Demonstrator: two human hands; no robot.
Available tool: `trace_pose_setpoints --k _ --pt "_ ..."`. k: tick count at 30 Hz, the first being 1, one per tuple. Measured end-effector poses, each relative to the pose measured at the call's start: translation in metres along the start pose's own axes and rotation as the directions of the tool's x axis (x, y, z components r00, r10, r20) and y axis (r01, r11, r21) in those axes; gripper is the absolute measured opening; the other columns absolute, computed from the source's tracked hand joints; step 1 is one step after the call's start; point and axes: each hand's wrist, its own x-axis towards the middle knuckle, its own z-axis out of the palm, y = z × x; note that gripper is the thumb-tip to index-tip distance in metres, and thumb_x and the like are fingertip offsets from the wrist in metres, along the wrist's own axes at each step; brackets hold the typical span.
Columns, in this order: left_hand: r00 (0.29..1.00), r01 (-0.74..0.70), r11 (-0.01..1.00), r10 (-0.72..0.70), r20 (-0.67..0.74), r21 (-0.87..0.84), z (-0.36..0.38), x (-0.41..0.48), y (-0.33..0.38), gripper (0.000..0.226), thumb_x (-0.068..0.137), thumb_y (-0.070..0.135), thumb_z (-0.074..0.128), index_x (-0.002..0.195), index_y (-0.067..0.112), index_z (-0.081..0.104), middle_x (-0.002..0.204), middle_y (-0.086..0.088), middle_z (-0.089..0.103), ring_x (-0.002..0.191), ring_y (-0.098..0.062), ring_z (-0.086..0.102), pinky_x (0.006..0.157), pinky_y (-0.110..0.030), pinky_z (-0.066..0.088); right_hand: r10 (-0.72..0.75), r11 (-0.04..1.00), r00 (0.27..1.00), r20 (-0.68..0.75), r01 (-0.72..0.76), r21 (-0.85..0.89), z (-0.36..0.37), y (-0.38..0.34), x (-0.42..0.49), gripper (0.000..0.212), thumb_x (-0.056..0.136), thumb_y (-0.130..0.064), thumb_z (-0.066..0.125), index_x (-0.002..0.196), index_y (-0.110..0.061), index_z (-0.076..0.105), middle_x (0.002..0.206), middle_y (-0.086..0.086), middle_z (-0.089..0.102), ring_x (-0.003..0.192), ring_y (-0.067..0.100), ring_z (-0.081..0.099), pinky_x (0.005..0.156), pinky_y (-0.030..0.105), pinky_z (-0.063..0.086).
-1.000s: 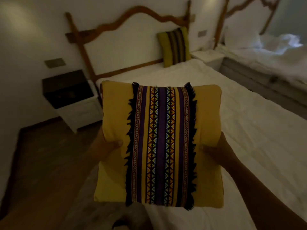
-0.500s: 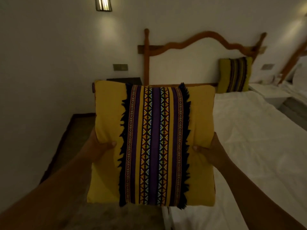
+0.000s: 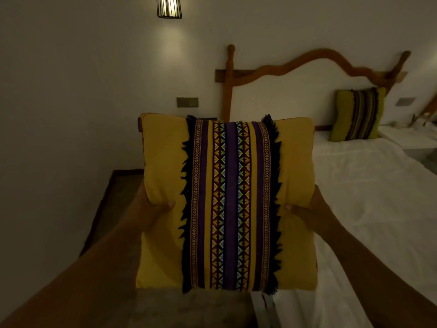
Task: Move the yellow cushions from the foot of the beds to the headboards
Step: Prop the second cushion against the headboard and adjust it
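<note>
Dim room, wall lamp (image 3: 169,7) glowing on the wall, soft blur, curved edges

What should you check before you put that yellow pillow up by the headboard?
1. Both hands holding the pillow: left hand and right hand grip its sides. Ok.
2. Pillow upright, stripes vertical: ok.
3. Free spot at the headboard: the other pillow fills the right end only. Ok.
4. Bed bare along the way: ok.
5. Left part of the headboard base, hidden behind the pillow: cannot tell.
</note>
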Motion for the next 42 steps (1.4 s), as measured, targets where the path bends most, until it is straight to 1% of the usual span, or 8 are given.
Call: trace_pose_setpoints --k 6,10,14,18,25,32,39,42 --pt "1.0 -0.012 0.998 0.012 -0.001 0.057 -0.008 0.058 0.0 0.108 0.053 0.059 0.089 0.14 0.058 0.025 0.136 0.013 0.053 0.116 -0.017 0.059 0.092 -0.053 0.053 0.02 0.999 1.0 0.017 -0.021 0.03 0.015 -0.004 0.052 0.093 0.07 -0.022 0.087 0.143 -0.033 0.03 0.12 -0.011 0.053 0.103 0.009 0.057 0.081 0.032 0.05" --pt "0.999 -0.048 0.998 0.048 -0.01 0.044 0.001 0.116 0.007 0.098 0.051 0.06 0.088 0.133 0.062 0.033 0.123 0.022 0.058 0.105 -0.005 0.061 0.078 -0.034 0.057 0.023 0.999 1.0 0.012 -0.023 0.043 0.023 -0.006 0.108 0.093 0.071 -0.023 0.086 0.145 -0.032 0.029 0.124 -0.01 0.051 0.104 0.009 0.056 0.081 0.029 0.049" --pt "0.999 -0.036 0.999 0.036 0.005 0.018 0.02 0.19 0.015 0.104 0.056 0.056 0.089 0.141 0.053 0.029 0.134 0.012 0.056 0.115 -0.018 0.061 0.09 -0.052 0.054 0.016 0.998 1.0 0.009 -0.016 0.067 0.02 -0.002 0.187 0.09 0.072 -0.018 0.085 0.142 -0.031 0.03 0.126 -0.008 0.05 0.111 0.016 0.053 0.079 0.027 0.048" --pt "1.0 0.002 1.0 -0.002 0.002 0.019 0.051 0.274 0.036 0.112 0.052 0.061 0.087 0.142 0.053 0.023 0.131 0.016 0.054 0.109 -0.012 0.06 0.092 -0.049 0.053 0.03 0.998 0.999 -0.009 -0.03 0.058 0.007 0.001 0.276 0.095 0.072 -0.02 0.086 0.147 -0.025 0.027 0.135 0.0 0.048 0.118 0.022 0.052 0.091 0.045 0.05" --pt "0.998 -0.053 0.998 0.051 0.043 0.042 0.115 0.396 0.064 0.106 0.064 0.041 0.086 0.148 0.043 0.021 0.14 0.005 0.05 0.123 -0.023 0.054 0.099 -0.054 0.048 0.021 0.996 0.999 -0.042 -0.017 0.089 -0.029 0.013 0.391 0.091 0.074 -0.009 0.083 0.148 -0.019 0.029 0.143 0.01 0.046 0.124 0.032 0.052 0.096 0.058 0.05" --pt "0.994 -0.101 0.993 0.098 0.054 0.058 0.164 0.499 0.085 0.097 0.074 0.034 0.08 0.147 0.045 0.018 0.111 0.033 0.045 0.091 0.013 0.05 0.072 -0.015 0.044 0.058 0.994 0.994 -0.095 -0.049 0.096 -0.059 0.019 0.478 0.089 0.076 -0.02 0.083 0.148 -0.022 0.031 0.141 0.011 0.049 0.124 0.034 0.053 0.095 0.062 0.05" --pt "0.993 -0.064 0.996 0.058 0.107 0.053 0.208 0.606 0.092 0.101 0.072 0.039 0.082 0.149 0.043 0.016 0.125 0.019 0.044 0.098 0.006 0.049 0.077 -0.018 0.044 0.077 0.996 0.989 -0.125 -0.069 0.062 -0.075 0.034 0.586 0.089 0.074 -0.029 0.082 0.147 -0.021 0.032 0.139 0.01 0.051 0.12 0.032 0.056 0.093 0.06 0.052" --pt "0.986 -0.067 0.996 0.058 0.156 0.054 0.232 0.66 0.095 0.114 0.059 0.056 0.082 0.15 0.039 0.015 0.137 0.012 0.043 0.116 -0.01 0.05 0.092 -0.034 0.047 0.094 0.994 0.98 -0.177 -0.082 0.073 -0.08 0.048 0.643 0.079 0.078 -0.027 0.08 0.144 -0.021 0.036 0.134 0.007 0.055 0.109 0.024 0.062 0.082 0.048 0.057"
